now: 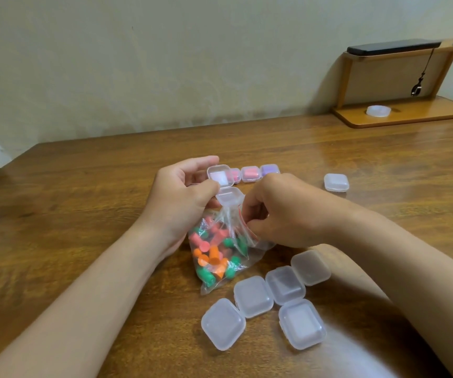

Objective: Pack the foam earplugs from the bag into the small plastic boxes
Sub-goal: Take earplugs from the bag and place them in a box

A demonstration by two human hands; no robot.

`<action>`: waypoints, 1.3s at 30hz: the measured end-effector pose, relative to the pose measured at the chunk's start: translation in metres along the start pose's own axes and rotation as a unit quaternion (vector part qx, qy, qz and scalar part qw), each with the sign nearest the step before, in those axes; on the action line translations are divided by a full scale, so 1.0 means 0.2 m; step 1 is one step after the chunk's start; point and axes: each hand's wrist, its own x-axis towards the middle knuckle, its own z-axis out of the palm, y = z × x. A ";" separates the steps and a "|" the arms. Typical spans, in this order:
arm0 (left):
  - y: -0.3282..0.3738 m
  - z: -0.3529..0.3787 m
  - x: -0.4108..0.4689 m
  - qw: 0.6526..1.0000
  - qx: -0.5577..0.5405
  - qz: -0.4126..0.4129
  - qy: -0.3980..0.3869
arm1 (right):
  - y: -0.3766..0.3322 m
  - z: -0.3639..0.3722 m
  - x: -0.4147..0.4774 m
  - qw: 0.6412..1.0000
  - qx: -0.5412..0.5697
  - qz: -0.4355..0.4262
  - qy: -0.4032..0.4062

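Observation:
A clear zip bag [221, 257] of green, orange and pink foam earplugs lies on the table in front of me. My left hand [181, 200] holds an open small clear box [224, 186] with its lid up, just above the bag's mouth, and also grips the bag's top. My right hand [280, 211] pinches the bag's red-striped opening edge from the right. Several closed empty boxes [271, 298] lie near me at the right. Three filled boxes [255, 173], pink and purple inside, stand in a row behind the hands.
One more closed clear box [336, 182] sits alone at the right. A wooden shelf stand [405, 110] at the back right carries a dark phone-like slab [394, 47] on top and a tape roll [379, 110] on its base. A wall runs behind the table.

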 end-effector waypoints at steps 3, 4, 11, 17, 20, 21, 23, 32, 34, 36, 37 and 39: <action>0.00 0.00 0.01 1.000 -0.003 0.005 0.006 | 0.00 0.00 0.00 1.000 -0.002 0.004 0.004; 0.00 0.00 0.01 1.000 -0.003 0.006 0.008 | 0.00 0.00 0.00 1.000 -0.001 0.006 0.010; 0.00 -0.01 0.01 1.000 -0.003 0.005 0.016 | 0.03 -0.06 -0.01 0.995 0.039 -0.007 0.096; 0.01 -0.01 0.00 0.999 -0.017 0.024 0.019 | 0.05 -0.09 0.00 0.970 0.147 -0.003 0.192; 0.00 -0.01 0.00 0.999 -0.020 0.042 0.022 | 0.06 -0.09 0.01 0.956 0.176 -0.016 0.233; 0.00 -0.01 0.00 0.998 -0.024 0.046 0.020 | 0.05 -0.09 0.01 0.954 0.180 -0.023 0.240; 0.00 0.00 0.00 0.998 -0.032 0.052 0.011 | 0.05 -0.09 0.00 0.953 0.175 -0.038 0.246; 0.02 0.00 -0.03 0.996 -0.048 0.064 -0.050 | 0.04 -0.03 0.02 0.960 0.095 -0.096 0.245; 0.02 0.00 -0.03 0.995 -0.050 0.063 -0.058 | 0.04 -0.02 0.02 0.958 0.099 -0.106 0.246; 0.01 0.00 -0.03 0.994 -0.057 0.060 -0.066 | 0.03 -0.01 0.02 0.958 0.104 -0.108 0.244; 0.01 0.00 -0.03 0.994 -0.062 0.058 -0.074 | 0.03 -0.01 0.02 0.958 0.110 -0.108 0.243; 0.02 0.00 -0.03 0.992 -0.071 0.053 -0.090 | 0.02 0.00 0.02 0.957 0.121 -0.110 0.241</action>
